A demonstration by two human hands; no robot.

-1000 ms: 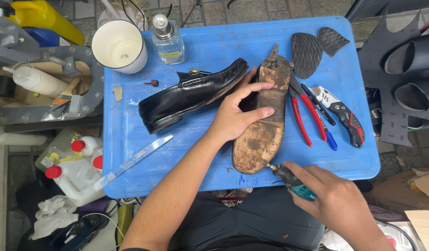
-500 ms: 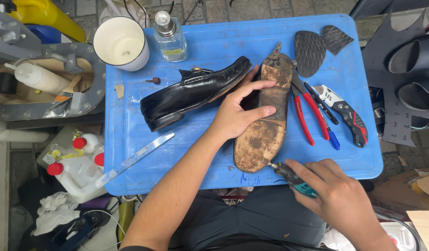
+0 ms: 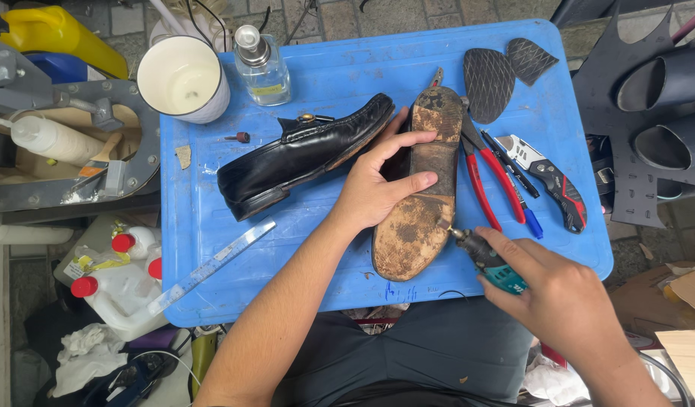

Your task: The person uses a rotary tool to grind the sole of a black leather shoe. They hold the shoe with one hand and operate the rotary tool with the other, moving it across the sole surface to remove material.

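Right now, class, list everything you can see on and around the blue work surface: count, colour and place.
blue tray table: 1, centre
loafer: 1, black, upright, left of centre
upturned shoe: 1, worn brown sole up, centre
rubber heel pieces: 2, black, top right
pliers: 1, red-handled, beside the sole
utility knife: 1, black and red, right
cup: 1, white, top left
glass bottle: 1, clear, top
ruler: 1, clear, lower left
rotary tool: 1, teal, tip at the sole's edge
left hand: pressing the sole
right hand: gripping the rotary tool

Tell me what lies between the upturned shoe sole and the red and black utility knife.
In the head view, red-handled pliers lie right beside the upturned shoe sole, then a blue and black pen, then the red and black utility knife.
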